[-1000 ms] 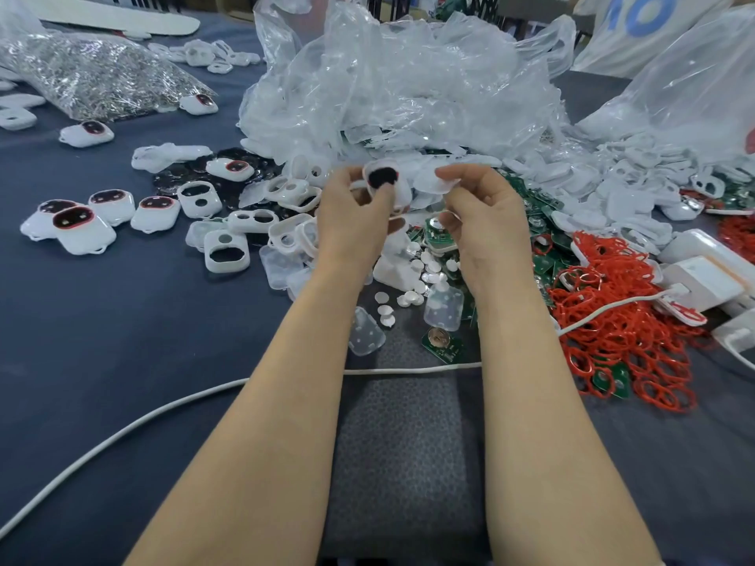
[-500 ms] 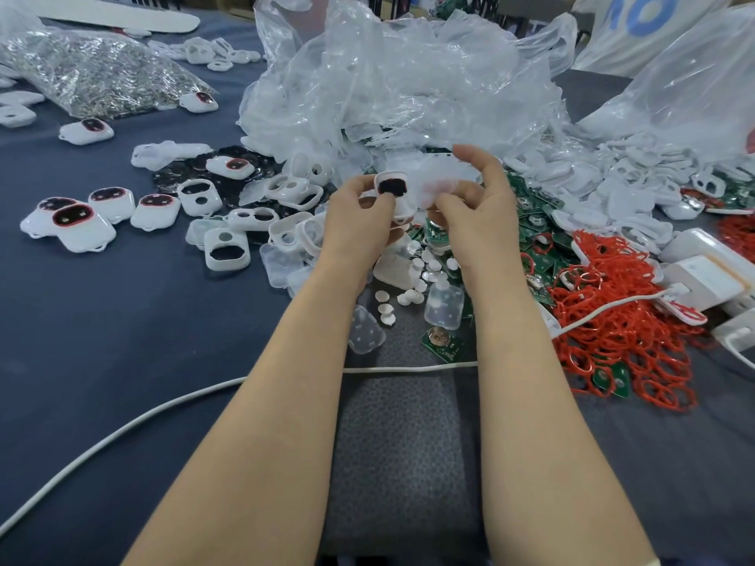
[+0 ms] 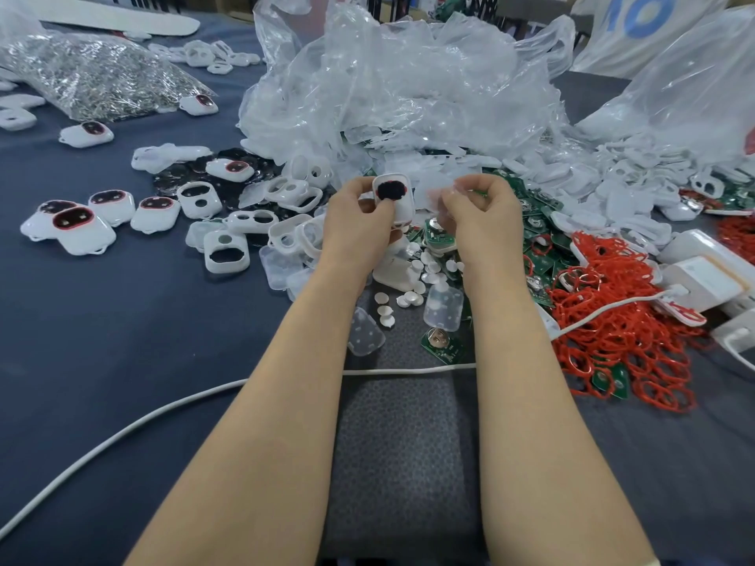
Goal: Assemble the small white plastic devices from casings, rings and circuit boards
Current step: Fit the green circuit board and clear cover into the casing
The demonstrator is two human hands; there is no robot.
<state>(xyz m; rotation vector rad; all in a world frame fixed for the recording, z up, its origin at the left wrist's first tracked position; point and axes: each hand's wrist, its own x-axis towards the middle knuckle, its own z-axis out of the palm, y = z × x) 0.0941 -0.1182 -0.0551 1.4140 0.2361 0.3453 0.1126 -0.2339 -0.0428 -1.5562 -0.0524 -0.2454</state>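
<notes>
Nearest, well below the casing: white cable [image 3: 204, 398] is lying across the surface [image 3: 122, 320]. Closer in, just below the casing: 1 loose circuit board [image 3: 443, 345], 2 clear covers [image 3: 443, 306], approx. a dozen white discs [image 3: 408, 300], too bunched for an exact count.

Then the left hand [image 3: 359, 226] is gripping the casing [image 3: 392, 198], thumb lying over its dark window. Just right of the casing, the right hand [image 3: 484, 214] is pinching a clear bit, too blurred to name.

Prob. fitting it next: hold casing steady, line edges up w/ the window, press evenly, no smudging.

Right of casing: red rings [image 3: 621, 332], heaped, uncountable. Left of casing: 4 finished devices [image 3: 77, 230] clustered, 3 more sitting farther back. Behind casing: plastic bags [image 3: 388, 87], piled.
</notes>
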